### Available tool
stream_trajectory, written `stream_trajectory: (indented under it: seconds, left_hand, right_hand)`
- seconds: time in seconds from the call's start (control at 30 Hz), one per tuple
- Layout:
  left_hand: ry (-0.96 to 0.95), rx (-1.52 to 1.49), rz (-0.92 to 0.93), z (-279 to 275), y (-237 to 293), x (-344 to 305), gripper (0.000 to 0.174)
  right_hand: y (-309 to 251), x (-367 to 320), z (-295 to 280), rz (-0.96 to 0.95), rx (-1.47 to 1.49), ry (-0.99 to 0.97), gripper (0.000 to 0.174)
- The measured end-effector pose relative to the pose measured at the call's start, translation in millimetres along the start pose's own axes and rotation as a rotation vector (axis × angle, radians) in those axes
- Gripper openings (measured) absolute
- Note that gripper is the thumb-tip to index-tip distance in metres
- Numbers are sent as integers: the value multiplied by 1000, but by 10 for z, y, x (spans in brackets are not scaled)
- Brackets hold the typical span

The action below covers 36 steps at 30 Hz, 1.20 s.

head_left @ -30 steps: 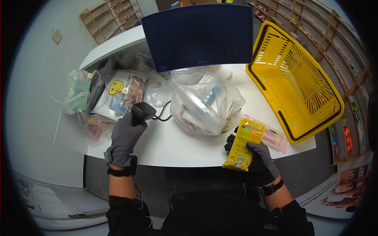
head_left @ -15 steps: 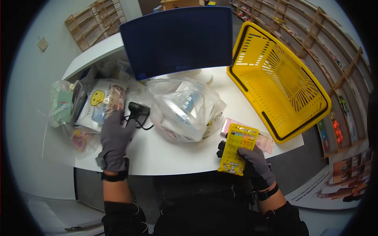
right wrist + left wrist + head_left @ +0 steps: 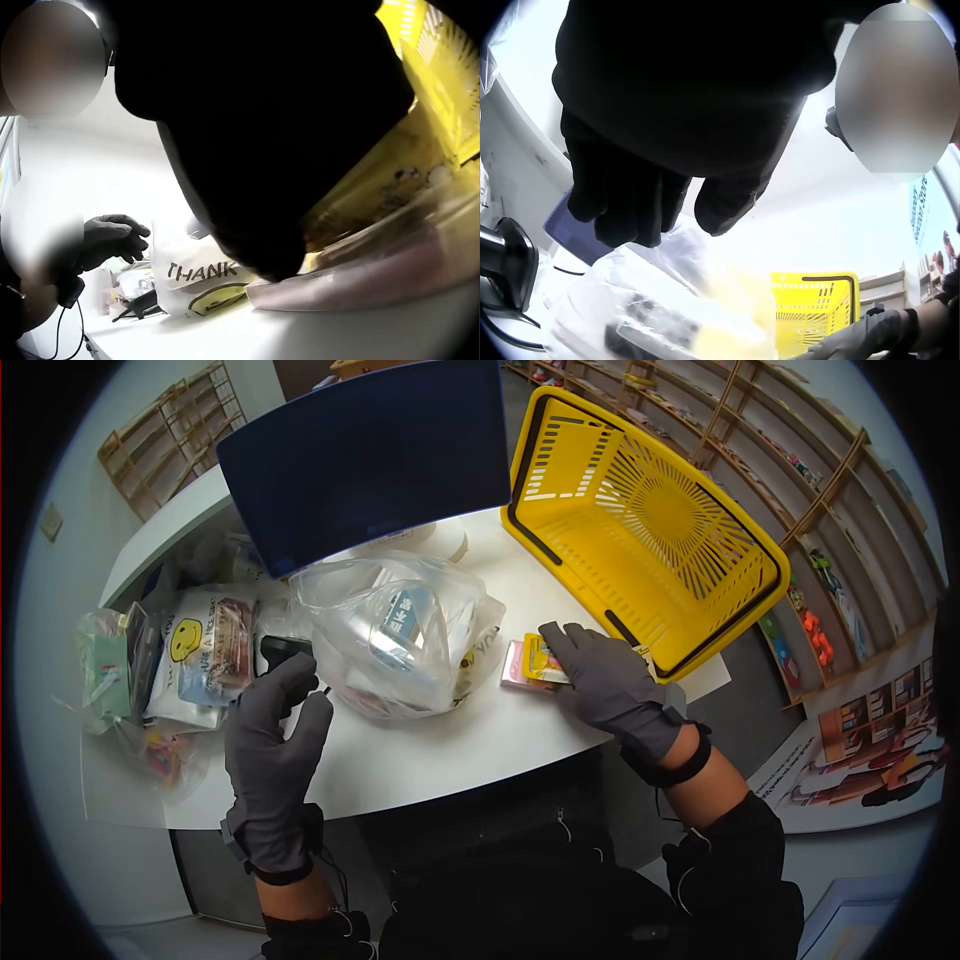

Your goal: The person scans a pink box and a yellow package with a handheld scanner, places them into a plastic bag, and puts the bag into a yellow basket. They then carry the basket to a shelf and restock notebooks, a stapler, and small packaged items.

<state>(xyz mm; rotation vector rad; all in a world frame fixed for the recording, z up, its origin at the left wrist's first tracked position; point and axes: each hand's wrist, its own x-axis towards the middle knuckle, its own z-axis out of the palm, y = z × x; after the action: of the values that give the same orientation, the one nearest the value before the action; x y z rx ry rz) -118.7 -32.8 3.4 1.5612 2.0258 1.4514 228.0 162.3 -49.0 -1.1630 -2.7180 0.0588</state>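
My left hand (image 3: 275, 745), in a grey glove, is over the front left of the white counter, fingers loosely bent and holding nothing. Just past its fingertips lies a black handheld scanner (image 3: 284, 648), partly covered by the hand in the head view. My right hand (image 3: 615, 695) reaches palm down over a yellow packet (image 3: 540, 660), gripping it from above; the hand hides most of it. Beneath the packet is a flat pink package (image 3: 517, 670). The right wrist view shows the thumb at the edges of the yellow packet (image 3: 375, 187) and pink package (image 3: 360, 285).
A filled clear plastic bag (image 3: 400, 650) stands mid-counter, before a dark monitor (image 3: 370, 460). Several bagged goods (image 3: 205, 650) crowd the left end. On the right, a tilted yellow basket (image 3: 570, 575) stands close beside my right hand.
My left hand, which held the scanner, has let it go and drawn back. The right hand has turned palm down and brought the yellow packet onto the pink package. The head view has swung right.
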Motion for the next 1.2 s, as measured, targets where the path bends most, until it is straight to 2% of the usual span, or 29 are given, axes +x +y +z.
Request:
stream_trajectory:
  seconds: [0.1, 0.2, 0.3, 0.33, 0.47, 0.5, 0.57, 0.6, 0.63, 0.73, 0.77, 0.87, 0.97, 1.0, 1.1, 1.13, 1.2]
  left_hand:
    - [-14, 4, 11, -28, 39, -11, 37]
    - [-9, 15, 36, -11, 159, 26, 35]
    - [-10, 58, 180, 127, 409, 65, 33]
    - [1, 61, 179, 165, 496, 72, 33]
    - [-83, -46, 202, 226, 855, 117, 34]
    - [-210, -166, 49, 199, 954, 130, 37]
    - [-463, -406, -259, 164, 1077, 148, 42]
    - [-460, -409, -254, 181, 1066, 150, 42]
    - [-472, -376, -220, 216, 1027, 150, 44]
    - [-497, -308, -147, 313, 960, 182, 48]
    - [-504, -287, -196, 349, 976, 231, 49]
    - [-516, -249, -300, 442, 993, 312, 51]
    - [-681, -465, -472, 506, 970, 330, 55]
    - [-679, -464, -471, 493, 977, 323, 55]
    - [-842, -540, -480, 382, 954, 243, 54]
    - [-839, -536, -487, 349, 914, 199, 54]
    - [-733, -824, -478, 280, 794, 83, 57]
  right_hand:
    - [-66, -27, 35, -40, 18, 24, 84]
    - [-95, 27, 58, 79, 71, -147, 93]
    - [-235, 86, -45, 142, 34, -230, 95]
    - [-281, 94, -73, 178, 16, -273, 96]
    - [-319, 22, -130, 210, 41, -204, 88]
    - [-284, 2, -178, 207, 37, -198, 88]
    - [-179, -60, -327, 244, 332, -195, 82]
    - [-157, -81, -407, 260, 481, -195, 79]
    - [-171, -97, -519, 257, 477, -191, 79]
    - [-234, -164, -846, 498, 769, -157, 75]
    - [-211, -159, -846, 498, 768, -154, 75]
    - [-122, -111, -782, 533, 1177, -335, 78]
    - [-227, -64, -700, 468, 1111, -390, 74]
    - [-268, -43, -683, 437, 1080, -416, 72]
    - [-417, -1, -756, 389, 1023, -500, 68]
    - [-442, 9, -760, 365, 993, -544, 66]
    - [-443, 41, -712, 348, 1066, -591, 64]
